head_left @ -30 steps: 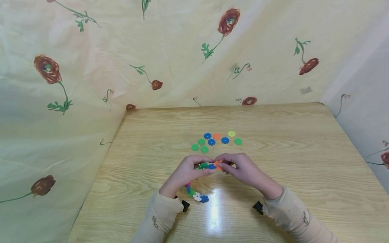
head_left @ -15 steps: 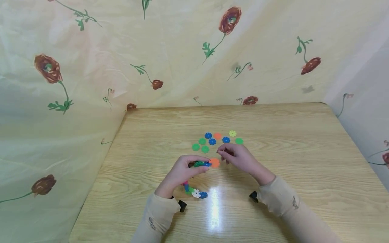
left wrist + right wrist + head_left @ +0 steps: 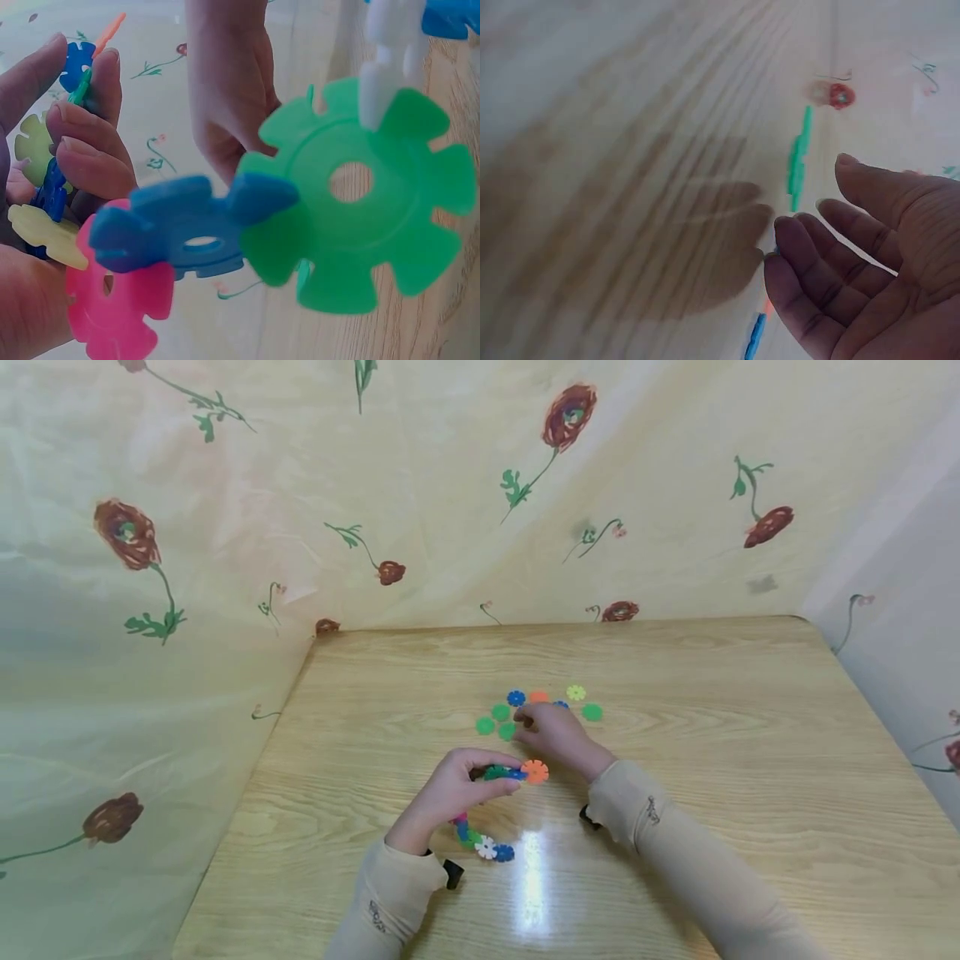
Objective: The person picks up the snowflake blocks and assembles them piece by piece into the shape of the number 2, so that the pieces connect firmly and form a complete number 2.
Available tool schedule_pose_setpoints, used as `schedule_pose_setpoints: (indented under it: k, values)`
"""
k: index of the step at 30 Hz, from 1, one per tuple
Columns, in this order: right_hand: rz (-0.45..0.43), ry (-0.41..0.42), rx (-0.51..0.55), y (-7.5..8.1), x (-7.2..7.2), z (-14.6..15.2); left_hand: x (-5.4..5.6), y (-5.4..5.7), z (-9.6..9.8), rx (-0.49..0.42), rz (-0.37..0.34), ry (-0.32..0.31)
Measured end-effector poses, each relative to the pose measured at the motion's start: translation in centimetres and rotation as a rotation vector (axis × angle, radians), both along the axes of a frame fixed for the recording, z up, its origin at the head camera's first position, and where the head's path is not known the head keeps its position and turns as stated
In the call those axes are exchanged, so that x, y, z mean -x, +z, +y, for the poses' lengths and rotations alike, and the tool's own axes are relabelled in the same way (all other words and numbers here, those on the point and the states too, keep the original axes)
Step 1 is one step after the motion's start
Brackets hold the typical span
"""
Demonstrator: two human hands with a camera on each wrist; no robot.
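In the head view my left hand [image 3: 453,785] grips a chain of interlocking notched plastic discs between thumb and fingers. An orange disc [image 3: 535,772] sticks out past the fingertips at one end, joined to a blue one. The rest of the chain curves below the palm to a white disc [image 3: 486,847] and a blue end disc [image 3: 505,853]. Close up in the left wrist view are its pink disc [image 3: 112,322] and large green disc [image 3: 412,180]. My right hand [image 3: 558,735] is over the loose discs, fingers loosely bent and thumb apart, fingertips beside a green disc [image 3: 507,732].
Loose discs lie on the wooden table [image 3: 345,710] around the right hand: several green, a blue disc [image 3: 516,698], an orange disc [image 3: 539,697], a yellow disc [image 3: 576,692]. A flowered cloth [image 3: 450,485] hangs behind the table and along its sides.
My right hand has let go of the orange disc on the chain and moved forward and left over the loose discs. The left hand keeps its grip, nearly in place.
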State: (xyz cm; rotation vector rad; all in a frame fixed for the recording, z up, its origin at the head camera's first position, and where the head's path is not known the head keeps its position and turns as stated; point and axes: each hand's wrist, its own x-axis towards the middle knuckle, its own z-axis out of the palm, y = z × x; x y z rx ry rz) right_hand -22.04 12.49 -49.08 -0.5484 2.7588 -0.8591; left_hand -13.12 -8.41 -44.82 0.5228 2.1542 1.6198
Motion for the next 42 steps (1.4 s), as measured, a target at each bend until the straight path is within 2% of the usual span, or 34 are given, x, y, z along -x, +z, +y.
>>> schedule_pose_setpoints:
  k: [9, 13, 22, 27, 32, 37, 42]
  values:
    - [0.056, 0.030, -0.203, -0.5, 1.0, -1.5, -0.1, 0.0, 0.4, 0.003, 0.029, -0.003]
    - [0.066, 0.045, -0.229, -0.7, 1.0, -1.5, -0.1, 0.0, 0.6, 0.002, 0.023, 0.000]
    - [-0.043, 0.028, -0.024, -0.7, 0.5, 0.7, -0.1, 0.1, 0.6, -0.001, -0.005, 0.020]
    - [-0.047, -0.006, 0.048, -0.3, -0.4, 2.1, -0.1, 0.2, 0.6, -0.006, 0.003, 0.021]
    - [-0.056, -0.022, 0.130, 0.8, -2.0, 3.4, 0.0, -0.1, 0.6, -0.026, 0.028, 0.015]
    - [-0.092, 0.024, 0.254, 2.2, -4.1, 4.7, 0.0, -0.2, 0.6, -0.054, 0.022, 0.033]
    - [-0.028, 0.052, 0.325, 3.7, -6.2, 5.5, -0.1, 0.0, 0.7, -0.075, 0.027, 0.043]
